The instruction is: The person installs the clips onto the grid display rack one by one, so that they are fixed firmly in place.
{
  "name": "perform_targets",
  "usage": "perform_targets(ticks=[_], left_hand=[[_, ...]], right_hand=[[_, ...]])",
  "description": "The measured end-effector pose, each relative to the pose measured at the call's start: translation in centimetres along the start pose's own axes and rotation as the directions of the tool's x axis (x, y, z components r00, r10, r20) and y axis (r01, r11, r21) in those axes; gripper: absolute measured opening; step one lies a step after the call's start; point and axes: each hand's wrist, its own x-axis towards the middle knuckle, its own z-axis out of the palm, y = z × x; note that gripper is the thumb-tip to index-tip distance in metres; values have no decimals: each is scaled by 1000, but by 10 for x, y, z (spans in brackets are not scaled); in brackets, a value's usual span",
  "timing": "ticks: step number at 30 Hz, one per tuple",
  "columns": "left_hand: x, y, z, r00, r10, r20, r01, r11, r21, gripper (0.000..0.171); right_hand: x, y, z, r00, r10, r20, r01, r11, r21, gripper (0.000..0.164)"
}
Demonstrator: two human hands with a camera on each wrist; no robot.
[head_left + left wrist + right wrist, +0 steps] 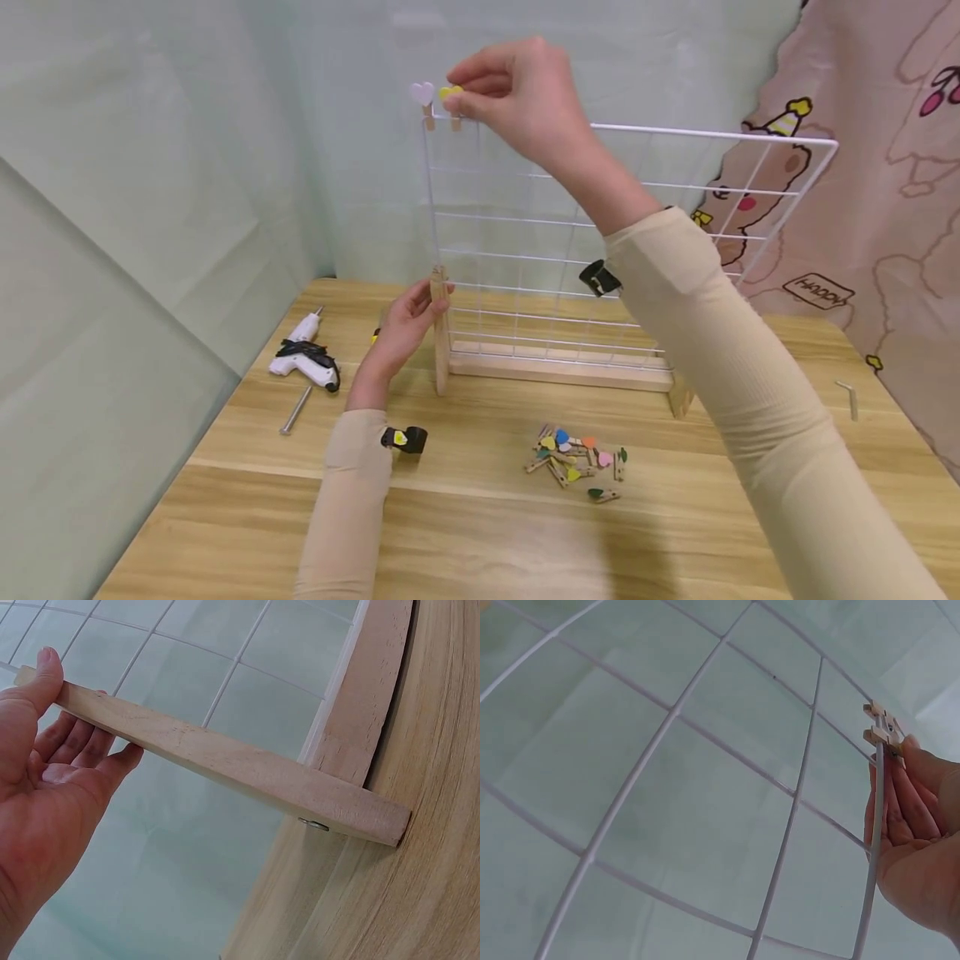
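A white wire grid [517, 221] stands upright in a wooden base [555, 371] on the table. At its top left corner my right hand [528, 100] pinches a clothespin with a yellow heart [450, 92], whose wooden legs sit over the top wire. Just left of it, a clothespin with a pale lilac heart [423, 96] is clipped on the same wire. In the right wrist view both clothespins [881, 735] straddle the wire by the fingertips. My left hand [60, 765] holds the upper end of the left wooden post [210, 754], thumb on one side and fingers on the other.
Several heart clothespins [573, 458] lie in a pile in front of the rack. To the left are a white glue gun [303, 350] with a black cord and a metal bolt [296, 410]. A hex key [851, 400] lies at the right.
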Motion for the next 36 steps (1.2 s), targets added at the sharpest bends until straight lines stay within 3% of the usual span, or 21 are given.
perform_targets(ticks=[17, 21, 26, 29, 33, 36], left_hand=[[-2, 1, 2, 1000, -2, 13, 2, 1000, 2, 48], [-3, 2, 0, 1000, -19, 6, 19, 1000, 8, 50], [-1, 3, -3, 1000, -26, -10, 26, 1000, 17, 52], [0, 4, -5, 1000, -20, -15, 20, 1000, 19, 52], [1, 3, -4, 1000, -9, -15, 9, 1000, 7, 49], [0, 2, -3, 1000, -10, -17, 10, 1000, -4, 47]], right_hand=[[-3, 2, -2, 1000, -3, 19, 4, 999, -45, 30], [-16, 3, -8, 997, -78, -10, 77, 994, -78, 36], [-66, 25, -11, 956, -291, -35, 279, 939, -200, 32], [-107, 57, -1, 935, -352, 39, 351, 909, -223, 24], [-163, 114, 21, 932, -287, 221, 326, 931, -166, 23], [-202, 156, 31, 908, -179, 379, 251, 956, -149, 29]])
